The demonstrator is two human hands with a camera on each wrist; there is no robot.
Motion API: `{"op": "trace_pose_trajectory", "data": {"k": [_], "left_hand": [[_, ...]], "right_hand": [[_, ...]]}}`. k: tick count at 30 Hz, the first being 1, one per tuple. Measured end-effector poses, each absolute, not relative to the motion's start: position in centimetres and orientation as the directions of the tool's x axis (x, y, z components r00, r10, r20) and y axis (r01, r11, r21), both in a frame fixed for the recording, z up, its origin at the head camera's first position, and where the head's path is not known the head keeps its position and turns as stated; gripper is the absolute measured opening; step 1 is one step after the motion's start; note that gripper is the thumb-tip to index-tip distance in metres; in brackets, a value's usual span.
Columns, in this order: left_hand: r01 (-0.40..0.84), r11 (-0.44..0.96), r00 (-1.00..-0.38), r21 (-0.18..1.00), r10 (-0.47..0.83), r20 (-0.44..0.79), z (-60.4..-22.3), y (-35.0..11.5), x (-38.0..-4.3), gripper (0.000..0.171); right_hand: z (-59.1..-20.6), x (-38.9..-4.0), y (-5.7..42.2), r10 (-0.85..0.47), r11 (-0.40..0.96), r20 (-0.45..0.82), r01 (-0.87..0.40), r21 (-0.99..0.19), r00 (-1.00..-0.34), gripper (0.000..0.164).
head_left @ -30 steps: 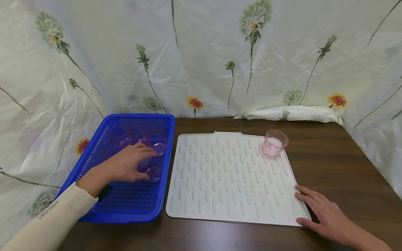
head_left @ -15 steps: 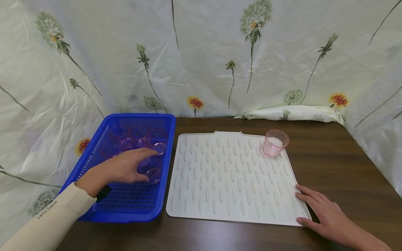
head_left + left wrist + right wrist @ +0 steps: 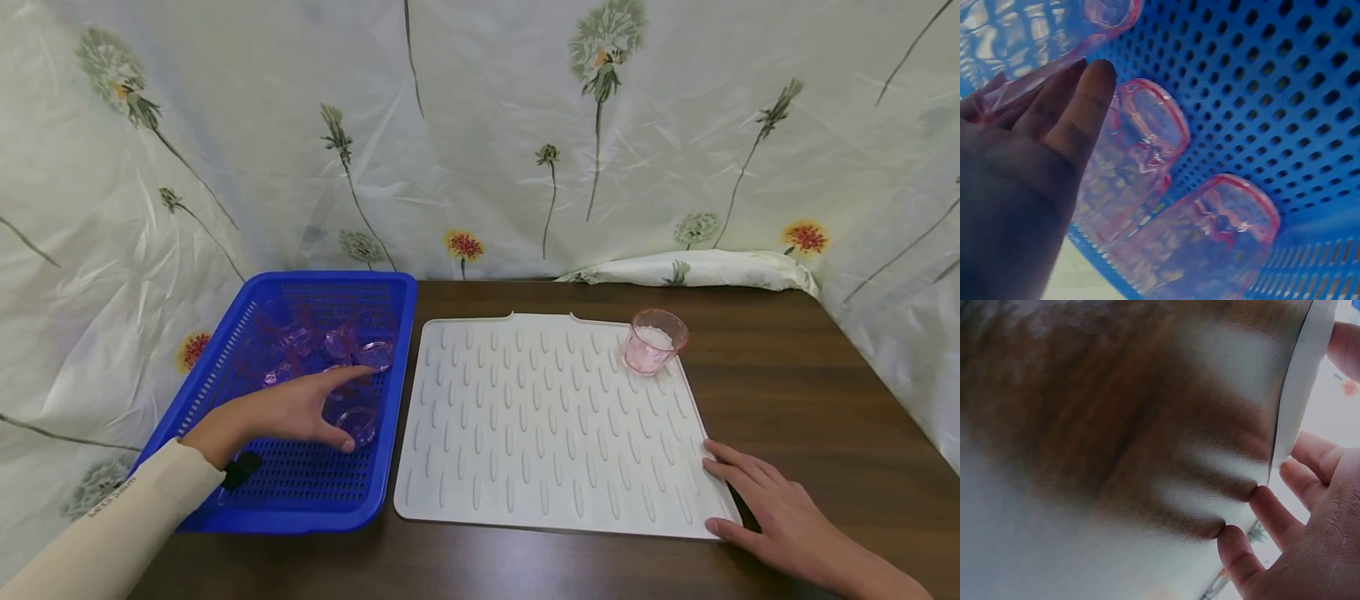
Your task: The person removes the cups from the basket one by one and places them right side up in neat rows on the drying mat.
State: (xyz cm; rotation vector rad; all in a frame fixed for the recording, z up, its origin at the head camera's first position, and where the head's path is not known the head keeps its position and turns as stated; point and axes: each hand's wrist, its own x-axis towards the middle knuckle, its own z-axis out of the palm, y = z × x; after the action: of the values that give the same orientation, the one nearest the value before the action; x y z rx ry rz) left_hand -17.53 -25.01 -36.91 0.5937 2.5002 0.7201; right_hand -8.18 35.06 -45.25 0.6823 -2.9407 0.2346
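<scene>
In the head view my left hand (image 3: 296, 408) reaches into the blue plastic basket (image 3: 381, 500). Its thumb and fingers curve round a clear pink-tinted glass (image 3: 358, 427) near the right wall. The left wrist view shows that glass (image 3: 1029, 37) against the inner side of my fingers (image 3: 1079, 119); the thumb is hidden there. Several similar glasses (image 3: 1204, 244) lie in the basket. My right hand (image 3: 780, 508) rests with relaxed fingers at the right edge of a white ridged mat (image 3: 555, 433). Its fingertips (image 3: 1235, 540) touch the dark tabletop beside the mat.
One pink glass (image 3: 652, 346) stands upright on the mat's far right corner. The brown wooden table (image 3: 817, 375) extends right of the mat. A flowered curtain (image 3: 480, 150) hangs behind and along both sides, with a rolled fold (image 3: 697, 271) on the table's back edge.
My left hand has opened wider and shifted slightly toward me around the near glass, which has moved a little left. The right hand stays at the mat's edge.
</scene>
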Motion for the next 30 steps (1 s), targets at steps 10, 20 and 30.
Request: {"op": "trace_pose_trajectory", "data": {"k": [10, 20, 30], "left_hand": [[0.172, 0.747, -0.752, 0.642, 0.521, -0.404, -36.9, -26.3, -17.4, 0.1], [0.12, 0.631, -0.705, 0.766, 0.598, -0.382, -37.6, -26.8, -18.5, 0.087], [0.058, 0.584, -0.695, 0.81, 0.606, -0.387, -38.4, -26.7, -19.2, 0.088]], "right_hand": [[-45.2, -8.2, 35.0, -0.424, 0.888, 0.119, -0.438, -0.139, -0.898, 0.073], [-45.3, -8.3, 35.1, -0.428, 0.886, 0.149, -0.446, -0.128, -0.892, 0.073], [-45.3, -8.2, 34.9, -0.421, 0.89, 0.139, -0.438, -0.125, -0.896, 0.073]]}}
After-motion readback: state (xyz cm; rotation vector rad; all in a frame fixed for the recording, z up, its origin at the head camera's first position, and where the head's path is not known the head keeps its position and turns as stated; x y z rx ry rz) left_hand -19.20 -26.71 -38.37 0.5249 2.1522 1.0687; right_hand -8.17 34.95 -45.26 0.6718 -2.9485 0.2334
